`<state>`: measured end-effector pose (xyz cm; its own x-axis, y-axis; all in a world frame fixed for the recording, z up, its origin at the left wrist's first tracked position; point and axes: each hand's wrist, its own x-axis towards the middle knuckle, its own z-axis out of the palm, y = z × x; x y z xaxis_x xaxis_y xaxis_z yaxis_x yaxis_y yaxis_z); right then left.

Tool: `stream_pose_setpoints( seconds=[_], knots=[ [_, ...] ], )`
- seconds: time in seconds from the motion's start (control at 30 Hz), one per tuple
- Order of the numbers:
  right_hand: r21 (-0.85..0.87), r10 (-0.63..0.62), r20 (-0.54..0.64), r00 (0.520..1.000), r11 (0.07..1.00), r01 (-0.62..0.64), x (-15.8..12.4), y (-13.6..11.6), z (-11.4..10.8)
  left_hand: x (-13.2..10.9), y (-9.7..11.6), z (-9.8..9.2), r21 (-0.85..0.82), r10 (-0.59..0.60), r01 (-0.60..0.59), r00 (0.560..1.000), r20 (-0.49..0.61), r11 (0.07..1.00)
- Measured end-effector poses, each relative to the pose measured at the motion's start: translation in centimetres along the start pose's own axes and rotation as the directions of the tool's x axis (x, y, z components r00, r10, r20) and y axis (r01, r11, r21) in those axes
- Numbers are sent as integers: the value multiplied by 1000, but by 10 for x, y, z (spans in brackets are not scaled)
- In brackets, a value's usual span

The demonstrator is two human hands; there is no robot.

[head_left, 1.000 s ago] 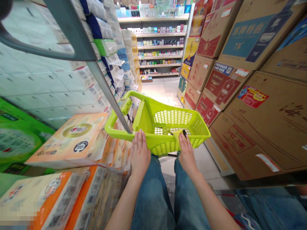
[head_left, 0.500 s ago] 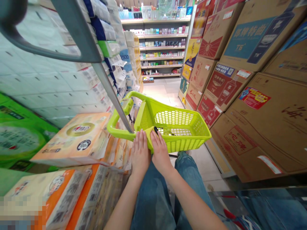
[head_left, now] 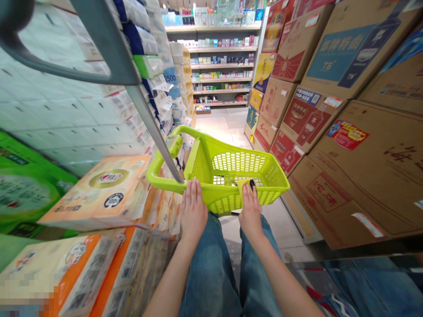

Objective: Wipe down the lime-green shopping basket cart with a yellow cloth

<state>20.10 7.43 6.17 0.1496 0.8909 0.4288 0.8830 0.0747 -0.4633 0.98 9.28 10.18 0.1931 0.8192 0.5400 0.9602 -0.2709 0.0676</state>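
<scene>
A lime-green rolling shopping basket (head_left: 226,201) with latticed sides stands in front of my knees, its grey pull handle (head_left: 153,132) slanting up to the upper left. My left hand (head_left: 194,210) lies with straight fingers on the basket's near rim, close to the foot of the handle. Farther right along the same rim, my right hand (head_left: 251,213) presses a yellow cloth (head_left: 242,184) against the edge. A small black item (head_left: 252,183) shows at its fingertips; I cannot tell what it is. Part of the cloth is hidden under the fingers.
Packs of tissues (head_left: 102,185) are piled on the left, below a wall of white packages (head_left: 99,105). Stacked cardboard cartons (head_left: 340,185) line the right side. Shelves of small goods (head_left: 221,66) stand at the aisle's far end. My jeans-clad legs (head_left: 211,268) are beneath my arms.
My right hand has slid right along the rim with the yellow cloth, away from my left hand. The left hand stays near the handle's foot.
</scene>
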Motion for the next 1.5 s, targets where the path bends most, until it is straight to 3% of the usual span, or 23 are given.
stream_pose_setpoints(
  seconds=[0.17, 0.27, 0.4, 0.6, 0.73, 0.87, 1.0, 1.1, 1.17, 1.27, 1.4, 1.5],
  knots=[
    [202, -136, 140, 981, 974, 106, 13, -93, 14, 0, -2, 1, 33, -3, 3, 1000, -17, 999],
    [267, -198, 171, 965, 952, 148, 18, -111, 13, -1, -3, 1, 61, 0, 0, 1000, -13, 998],
    [223, -248, 146, 958, 952, 212, 14, -70, 7, -1, 0, -1, 31, 3, -3, 1000, -4, 1000],
    [-3, -130, 62, 990, 991, 130, 1, 19, -6, 0, 1, 0, -6, 2, -2, 1000, -11, 1000],
    [-61, -42, 26, 999, 997, 44, -2, 35, -9, 0, 0, 0, -27, 4, -4, 1000, -16, 1000],
    [38, 5, 51, 999, 999, -7, 5, -13, 2, 0, -1, -1, -14, 8, -8, 1000, -9, 1000],
    [230, -144, 163, 976, 968, 104, 15, -87, 12, 0, -2, 0, 18, -3, 3, 1000, -17, 1000],
    [271, -186, 186, 965, 954, 131, 19, -111, 12, 0, -3, 1, 21, -14, 15, 1000, -27, 1000],
    [265, -224, 189, 956, 949, 169, 19, -102, 9, 0, -2, 1, 7, -10, 11, 1000, -22, 1000],
    [213, -239, 155, 959, 956, 204, 13, -63, 4, -1, -1, 0, -21, -3, 3, 1000, -21, 1000],
    [90, -142, 83, 986, 987, 135, 3, -2, -4, 0, 1, 0, -28, -2, 2, 1000, -10, 1000],
    [29, -60, 53, 997, 998, 59, -1, 24, -10, -1, 1, -1, -21, -6, 6, 1000, -5, 1000]
  ],
)
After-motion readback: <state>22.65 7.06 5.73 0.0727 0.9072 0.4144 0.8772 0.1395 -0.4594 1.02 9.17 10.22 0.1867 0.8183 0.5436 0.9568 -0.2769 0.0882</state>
